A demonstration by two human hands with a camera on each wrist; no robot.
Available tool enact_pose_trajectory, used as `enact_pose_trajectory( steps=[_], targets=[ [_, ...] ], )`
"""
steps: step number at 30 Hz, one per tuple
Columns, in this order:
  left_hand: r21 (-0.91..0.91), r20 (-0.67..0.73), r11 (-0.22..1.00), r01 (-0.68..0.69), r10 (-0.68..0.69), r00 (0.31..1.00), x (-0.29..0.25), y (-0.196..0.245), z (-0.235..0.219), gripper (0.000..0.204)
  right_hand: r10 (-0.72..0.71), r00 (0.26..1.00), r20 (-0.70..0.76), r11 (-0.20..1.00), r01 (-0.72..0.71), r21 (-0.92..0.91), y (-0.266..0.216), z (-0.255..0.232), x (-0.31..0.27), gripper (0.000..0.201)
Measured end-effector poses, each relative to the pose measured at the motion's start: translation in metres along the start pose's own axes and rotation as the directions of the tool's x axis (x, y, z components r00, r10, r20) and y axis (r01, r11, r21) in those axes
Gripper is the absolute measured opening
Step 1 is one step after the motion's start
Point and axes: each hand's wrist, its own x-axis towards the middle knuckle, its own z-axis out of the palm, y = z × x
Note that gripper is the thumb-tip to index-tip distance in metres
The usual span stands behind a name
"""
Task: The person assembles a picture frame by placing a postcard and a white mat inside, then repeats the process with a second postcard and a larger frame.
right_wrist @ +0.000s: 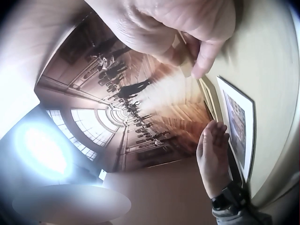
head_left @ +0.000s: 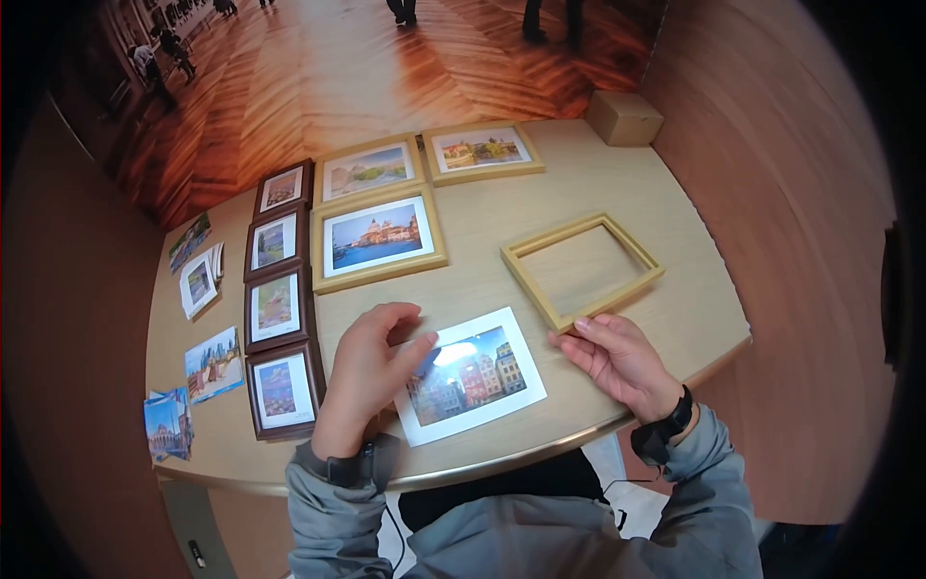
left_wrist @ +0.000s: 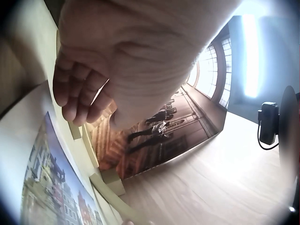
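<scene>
My right hand (head_left: pixel 622 365) pinches the near corner of a light wooden picture frame (head_left: pixel 617 298) between thumb and fingers. No picture fills this frame; the tabletop shows through it. Left of it lies a white-bordered picture (head_left: pixel 473 381) of colourful town buildings, with light glaring off its surface. Over the picture's left edge is my left hand (head_left: pixel 371 359), thumb and fingers loosely bent and apart, holding nothing. In the left wrist view the picture (left_wrist: pixel 56 180) shows below the left hand's fingers (left_wrist: pixel 77 96). The right wrist view has the right hand (right_wrist: pixel 187 23) at the frame's edge.
Several dark brown frames (head_left: pixel 253 347) with pictures form a column on the left. Light wooden frames (head_left: pixel 444 253) with pictures stand behind the hands. Loose prints (head_left: pixel 214 367) lie at the far left. A small cardboard box (head_left: pixel 625 120) sits at the back right corner.
</scene>
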Motion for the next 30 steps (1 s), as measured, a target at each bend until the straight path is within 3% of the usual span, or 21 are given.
enact_pose_trajectory(
  steps=[2, 4, 6, 8, 9, 11, 12, 13, 14, 15, 17, 20, 23, 27, 29, 30],
  targets=[
    [0.265, 0.106, 0.947, -0.179, 0.156, 0.982, -0.001, 0.004, -0.003, 0.042, 0.066, 0.997, -0.038, 0.998, -0.065, 0.026, -0.003, 0.009, 0.004, 0.030],
    [0.237, 0.135, 0.965, -0.114, 0.083, 0.987, -0.002, 0.010, -0.005, 0.051, 0.136, 0.991, -0.008, 0.991, -0.136, -0.001, -0.010, 0.010, 0.007, 0.028],
    [0.334, 0.227, 0.911, -0.242, 0.172, 0.959, -0.001, 0.011, -0.006, 0.060, 0.205, 0.979, 0.019, 0.978, -0.204, -0.034, -0.020, 0.012, 0.005, 0.027],
    [0.353, 0.247, 0.899, -0.260, 0.179, 0.952, -0.004, 0.019, -0.006, 0.066, 0.266, 0.964, -0.019, 0.912, -0.258, -0.319, -0.029, 0.015, -0.002, 0.024],
    [0.374, 0.266, 0.883, -0.282, 0.190, 0.945, -0.006, 0.023, -0.006, 0.072, 0.272, 0.962, -0.021, 0.910, -0.264, -0.319, -0.030, 0.010, -0.002, 0.024],
    [0.382, 0.280, 0.879, -0.287, 0.186, 0.942, -0.009, 0.026, -0.005, 0.077, -0.086, 0.996, -0.009, 0.762, 0.060, -0.645, -0.032, 0.000, -0.004, 0.019],
    [0.390, 0.295, 0.871, -0.298, 0.189, 0.937, -0.010, 0.027, -0.004, 0.082, -0.081, 0.997, -0.011, 0.762, 0.055, -0.646, -0.035, 0.005, -0.003, 0.019],
    [0.389, 0.296, 0.873, -0.295, 0.185, 0.937, -0.011, 0.027, -0.003, 0.082, -0.320, 0.938, 0.132, 0.495, 0.284, -0.821, -0.041, 0.014, -0.001, 0.018],
    [0.414, 0.304, 0.862, -0.294, 0.174, 0.937, -0.012, 0.028, -0.003, 0.085, -0.483, 0.812, 0.329, 0.141, 0.442, -0.886, -0.044, 0.020, 0.001, 0.019],
    [0.439, 0.311, 0.849, -0.293, 0.162, 0.937, -0.012, 0.028, -0.003, 0.087, -0.482, 0.812, 0.328, 0.143, 0.442, -0.885, -0.044, 0.021, 0.004, 0.019],
    [0.455, 0.309, 0.846, -0.278, 0.142, 0.940, -0.013, 0.028, -0.004, 0.088, -0.355, 0.802, 0.481, -0.087, 0.484, -0.871, -0.044, 0.022, 0.009, 0.022],
    [0.474, 0.315, 0.842, -0.256, 0.109, 0.943, -0.014, 0.030, -0.005, 0.087, -0.271, 0.828, 0.492, -0.081, 0.489, -0.868, -0.038, 0.024, 0.021, 0.019],
    [0.464, 0.341, 0.851, -0.246, 0.084, 0.936, -0.015, 0.032, -0.005, 0.085, -0.233, 0.804, 0.547, -0.133, 0.531, -0.837, -0.042, 0.022, 0.036, 0.020],
    [0.429, 0.379, 0.879, -0.209, 0.035, 0.925, -0.015, 0.036, -0.002, 0.084, -0.252, 0.803, 0.540, -0.148, 0.520, -0.841, -0.050, 0.024, 0.057, 0.018],
    [0.426, 0.402, 0.879, -0.215, 0.029, 0.915, -0.015, 0.037, 0.000, 0.084, -0.213, 0.839, 0.500, -0.037, 0.505, -0.862, -0.052, 0.026, 0.065, 0.017],
    [0.420, 0.426, 0.879, -0.224, 0.027, 0.905, -0.015, 0.037, 0.001, 0.084, -0.212, 0.839, 0.501, -0.036, 0.505, -0.862, -0.052, 0.026, 0.068, 0.017]
  ],
)
